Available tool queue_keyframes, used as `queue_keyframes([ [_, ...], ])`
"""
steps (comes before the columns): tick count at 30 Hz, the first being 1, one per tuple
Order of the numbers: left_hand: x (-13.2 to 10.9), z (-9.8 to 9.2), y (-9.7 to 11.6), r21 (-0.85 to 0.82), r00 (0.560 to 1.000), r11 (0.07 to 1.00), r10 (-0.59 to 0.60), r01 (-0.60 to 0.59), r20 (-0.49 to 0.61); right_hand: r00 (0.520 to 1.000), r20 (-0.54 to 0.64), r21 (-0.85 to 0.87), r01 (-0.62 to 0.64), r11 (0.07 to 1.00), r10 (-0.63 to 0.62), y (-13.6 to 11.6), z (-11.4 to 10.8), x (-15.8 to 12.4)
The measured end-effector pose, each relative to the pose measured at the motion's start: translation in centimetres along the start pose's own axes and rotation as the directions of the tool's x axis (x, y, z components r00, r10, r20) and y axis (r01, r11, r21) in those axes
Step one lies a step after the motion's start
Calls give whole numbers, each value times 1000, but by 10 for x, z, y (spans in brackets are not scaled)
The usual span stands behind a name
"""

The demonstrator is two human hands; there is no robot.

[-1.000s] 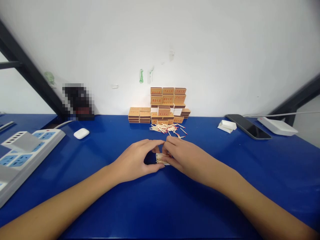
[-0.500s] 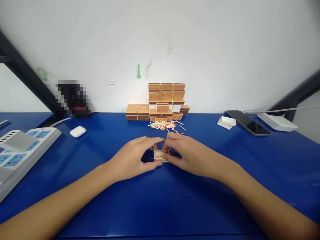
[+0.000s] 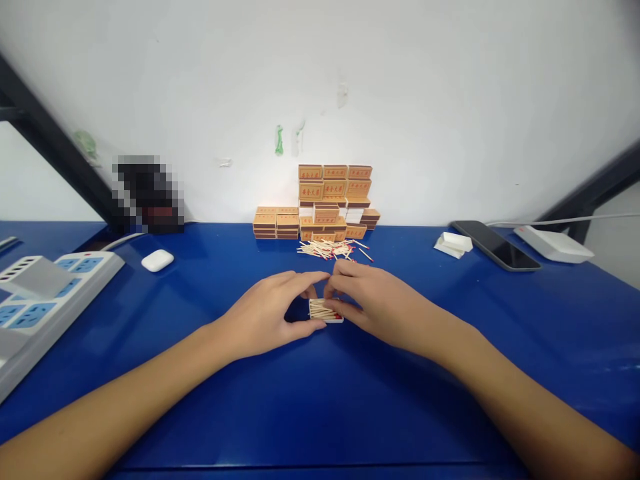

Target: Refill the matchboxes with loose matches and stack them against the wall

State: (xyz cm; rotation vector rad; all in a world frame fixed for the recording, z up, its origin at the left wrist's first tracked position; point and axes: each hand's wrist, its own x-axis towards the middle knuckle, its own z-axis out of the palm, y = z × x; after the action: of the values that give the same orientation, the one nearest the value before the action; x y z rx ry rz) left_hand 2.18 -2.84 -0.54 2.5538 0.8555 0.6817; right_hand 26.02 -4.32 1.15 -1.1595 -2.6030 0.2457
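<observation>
A small white matchbox tray [image 3: 335, 321] lies on the blue table, filled with wooden matches [image 3: 319, 311] whose red heads point to the right. My left hand [image 3: 267, 313] steadies the tray, thumb along its near side and fingers at its far side. Over the tray, my right hand [image 3: 373, 297] has thumb and fingertips drawn together, touching the matches; its fingers partly cover them. Beyond the hands is a loose heap of red-tipped matches [image 3: 325, 249]. Behind that heap, orange-brown matchboxes [image 3: 334, 190] are stacked against the wall.
On the right are white empty trays [image 3: 454, 244], a dark phone [image 3: 495, 245] and a white flat box [image 3: 554, 244]. A white earphone case [image 3: 157, 260] and a power strip [image 3: 83, 280] with plugs sit on the left. The white wall [image 3: 425, 120] bounds the back.
My right thumb and fingertips have shifted slightly up and back over the tray, showing more red match heads at its right end. My left hand keeps its hold.
</observation>
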Motion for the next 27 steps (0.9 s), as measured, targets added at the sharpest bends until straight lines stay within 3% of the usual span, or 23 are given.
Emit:
queue_keyframes([
  [9,-1,0,-2,14,1000,1000,-25,26,-8,996,-47,31,-73,997,74,7,-17,-1],
  [14,-1,-3,-3,9,999,999,-48,48,14,981,85,94,-184,978,176,20,-26,-4],
  [19,-1,-4,-2,18,997,997,-70,70,9,983,112,140,-161,977,146,17,-20,-3],
  [27,-1,-4,-2,12,999,999,-47,47,7,995,50,128,-89,988,83,6,-13,2],
])
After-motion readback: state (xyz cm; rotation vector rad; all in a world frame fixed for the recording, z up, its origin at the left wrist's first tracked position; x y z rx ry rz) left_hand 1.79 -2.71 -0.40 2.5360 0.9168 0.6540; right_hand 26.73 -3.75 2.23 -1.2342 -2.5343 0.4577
